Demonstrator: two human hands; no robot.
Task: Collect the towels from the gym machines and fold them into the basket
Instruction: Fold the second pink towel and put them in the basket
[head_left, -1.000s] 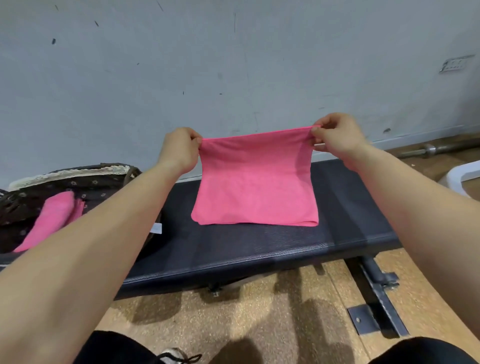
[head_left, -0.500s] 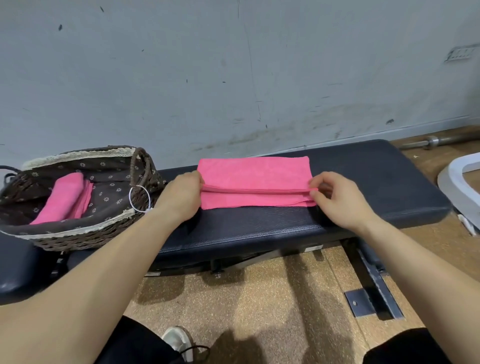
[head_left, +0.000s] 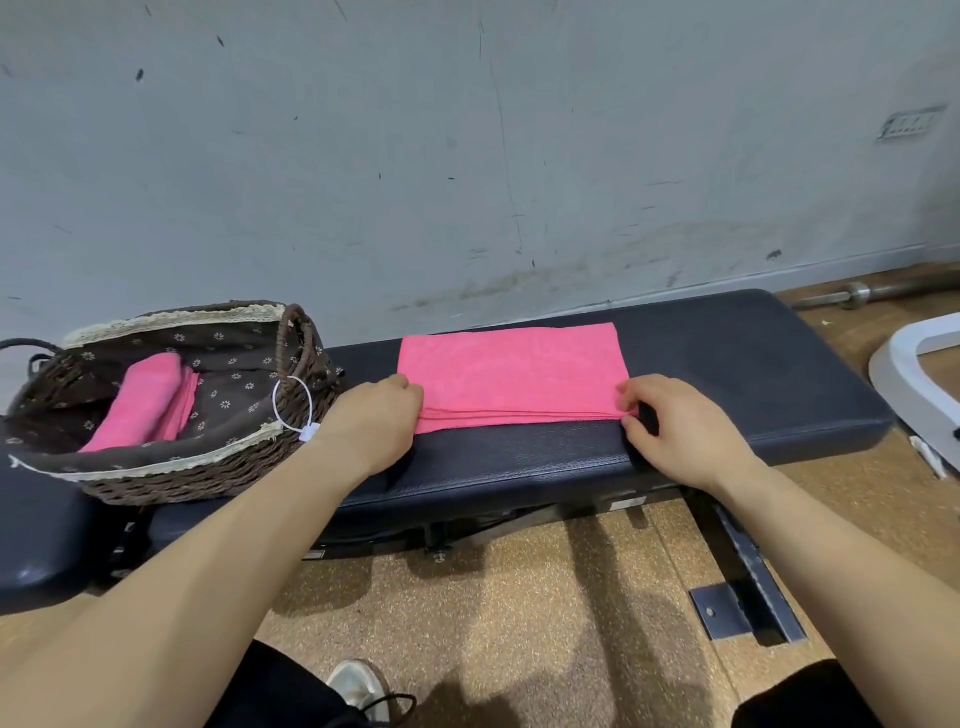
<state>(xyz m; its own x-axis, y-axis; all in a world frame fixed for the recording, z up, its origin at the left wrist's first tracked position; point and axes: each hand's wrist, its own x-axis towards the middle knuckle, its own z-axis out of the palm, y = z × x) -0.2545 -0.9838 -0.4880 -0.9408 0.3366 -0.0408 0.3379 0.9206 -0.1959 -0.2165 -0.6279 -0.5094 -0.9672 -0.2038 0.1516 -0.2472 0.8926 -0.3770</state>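
The pink towel (head_left: 514, 369) lies folded on the desk (head_left: 727, 364), just right of the basket (head_left: 171, 465). The left grip (head_left: 376, 415) and right grip (head_left: 670, 421) each pinch a near corner, fingers curled. Letting one corner slip could skew the stacked layers, leaving an uneven fold.

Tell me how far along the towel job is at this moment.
Done: a stored towel lies folded in the basket. In hand: the bench towel lies folded flat on the bench, with the left hand and right hand gripping its near corners. Left: probably another fold, then moving it into the basket. Whether more towels wait on other machines is out of view.
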